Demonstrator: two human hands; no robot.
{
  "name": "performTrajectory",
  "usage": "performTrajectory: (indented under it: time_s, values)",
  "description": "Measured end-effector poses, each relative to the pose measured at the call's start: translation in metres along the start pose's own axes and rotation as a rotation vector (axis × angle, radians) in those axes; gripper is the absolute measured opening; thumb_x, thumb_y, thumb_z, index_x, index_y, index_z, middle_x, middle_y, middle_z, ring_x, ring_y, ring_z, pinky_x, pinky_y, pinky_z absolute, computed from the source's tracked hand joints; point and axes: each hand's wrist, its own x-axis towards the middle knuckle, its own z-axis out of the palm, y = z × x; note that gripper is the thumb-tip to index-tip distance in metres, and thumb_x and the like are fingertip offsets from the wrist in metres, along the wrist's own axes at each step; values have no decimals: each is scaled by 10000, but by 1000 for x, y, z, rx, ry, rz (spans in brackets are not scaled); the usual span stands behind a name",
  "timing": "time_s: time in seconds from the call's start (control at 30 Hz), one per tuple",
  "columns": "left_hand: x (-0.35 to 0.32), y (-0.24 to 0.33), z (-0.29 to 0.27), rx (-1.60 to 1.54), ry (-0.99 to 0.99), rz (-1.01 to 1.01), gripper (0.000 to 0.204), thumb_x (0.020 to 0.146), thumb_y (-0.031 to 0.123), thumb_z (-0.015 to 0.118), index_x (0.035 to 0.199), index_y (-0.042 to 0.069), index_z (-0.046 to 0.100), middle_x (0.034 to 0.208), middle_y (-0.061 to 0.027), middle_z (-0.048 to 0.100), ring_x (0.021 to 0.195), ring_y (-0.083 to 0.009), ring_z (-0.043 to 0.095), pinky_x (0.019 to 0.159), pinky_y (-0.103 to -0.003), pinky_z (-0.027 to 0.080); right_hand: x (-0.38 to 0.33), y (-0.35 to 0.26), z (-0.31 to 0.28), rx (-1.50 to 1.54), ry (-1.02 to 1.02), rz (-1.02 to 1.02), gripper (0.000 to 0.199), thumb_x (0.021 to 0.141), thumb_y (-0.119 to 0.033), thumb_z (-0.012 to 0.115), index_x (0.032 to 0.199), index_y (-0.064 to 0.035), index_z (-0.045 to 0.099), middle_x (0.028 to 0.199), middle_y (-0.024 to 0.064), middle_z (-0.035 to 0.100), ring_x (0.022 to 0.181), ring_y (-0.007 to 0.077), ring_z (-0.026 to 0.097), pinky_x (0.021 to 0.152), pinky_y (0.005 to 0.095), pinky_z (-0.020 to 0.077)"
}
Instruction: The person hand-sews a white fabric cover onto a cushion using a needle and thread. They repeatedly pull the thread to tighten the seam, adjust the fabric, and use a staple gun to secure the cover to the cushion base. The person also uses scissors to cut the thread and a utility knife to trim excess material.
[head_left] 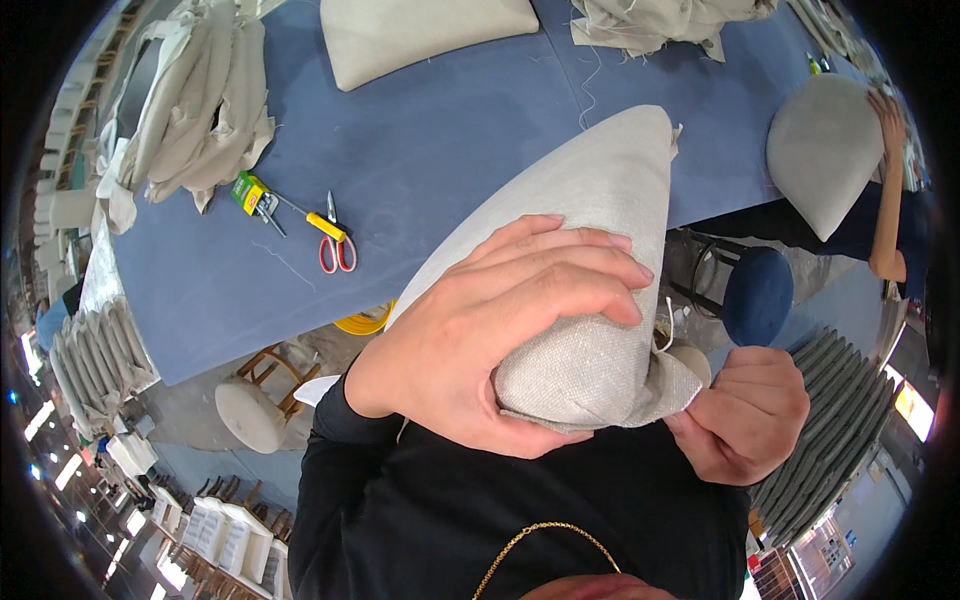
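Observation:
Close in front of my chest I hold a padded beige seat cushion [610,170] up on end, its near end rounded and its far end reaching over the table. My left hand [500,320] is wrapped round the near end, fingers over the top and thumb beneath. At the right side, my right hand [745,415] is closed on a loose fabric flap [672,390] of the cover. A white cord [668,328] sticks out beside that flap. My right fingertips are partly hidden.
On the blue table [400,170] lie red-handled scissors [337,245], a yellow-handled screwdriver [325,226] and a green-yellow packet [250,193]. Fabric covers [205,110] are piled at left, another cushion [420,35] beyond. At right, a co-worker's hand [888,120] touches a cushion [825,150], near a blue stool [758,297].

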Motion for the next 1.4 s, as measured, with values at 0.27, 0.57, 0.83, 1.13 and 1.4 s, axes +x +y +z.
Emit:
performTrajectory:
  time_s: [0.27,0.57,0.83,1.13,1.4]
  values:
    - [4,-2,3,-2,6,13,741,579,211,960,1231,11,670,1315,-240,698,1289,-441,640,1116,-570,426,5,-6,-8,19,-73,77,247,653,-64,920,818,-17,741,550,35,575,408,168,478,432,307,288]
    - [4,-3,2,-13,-20,11,720,586,202,958,1220,14,673,1315,-242,699,1294,-439,640,1124,-562,416,5,20,-3,237,-71,0,201,729,-50,918,853,-27,762,545,28,568,397,181,475,425,327,282]
    - [3,-2,6,-1,-3,7,714,576,203,956,1204,12,676,1310,-244,700,1280,-446,648,1119,-562,419,2,7,-2,214,-67,56,176,752,-54,910,874,-52,784,556,18,585,414,177,500,439,324,279]
    - [-4,-9,3,-52,13,95,880,568,189,1011,1311,42,563,1332,-311,671,1290,-498,631,1147,-624,346,-19,48,-5,438,-130,-15,148,799,-86,894,913,-33,815,568,36,603,423,191,522,433,333,313]
    - [-8,-9,11,-105,137,87,669,644,228,1010,1160,131,595,1339,-183,710,1316,-423,651,1143,-589,398,-12,20,4,325,-22,97,121,786,-74,889,863,-39,803,580,49,613,412,202,507,420,331,318]
